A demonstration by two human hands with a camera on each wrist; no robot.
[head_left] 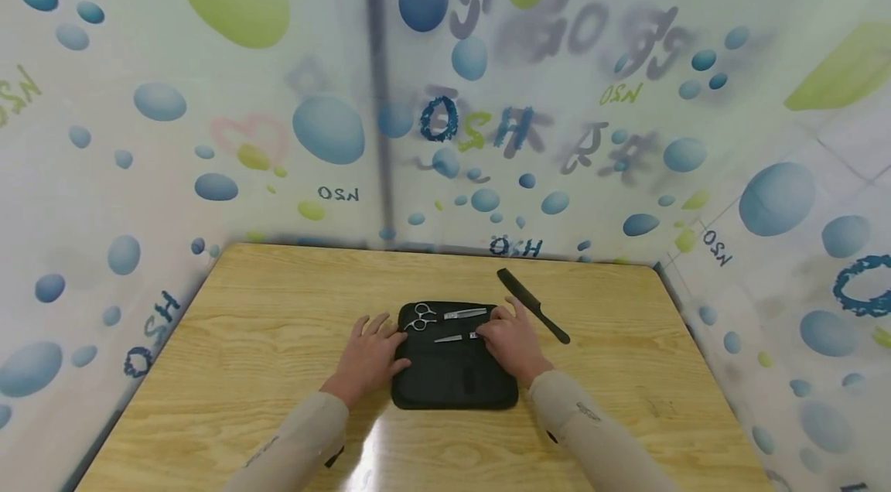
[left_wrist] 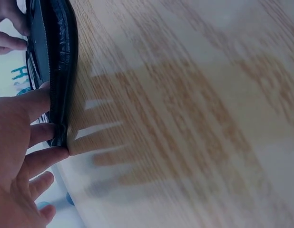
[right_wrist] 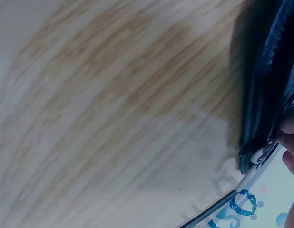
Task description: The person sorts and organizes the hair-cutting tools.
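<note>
Two pairs of scissors (head_left: 464,314) lie on the black case (head_left: 452,380). At its left edge our left hand (head_left: 372,353) rests, fingers spread; at its right, we cannot tell whether our right hand (head_left: 513,339) pinches anything. Tilting could slide the scissors off, we judge, if they sit loose.

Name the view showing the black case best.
The head view: it shows the black case nearly whole, from above. The left wrist view catches it edge-on, cropped; the right wrist view, only part, at the right border.
</note>
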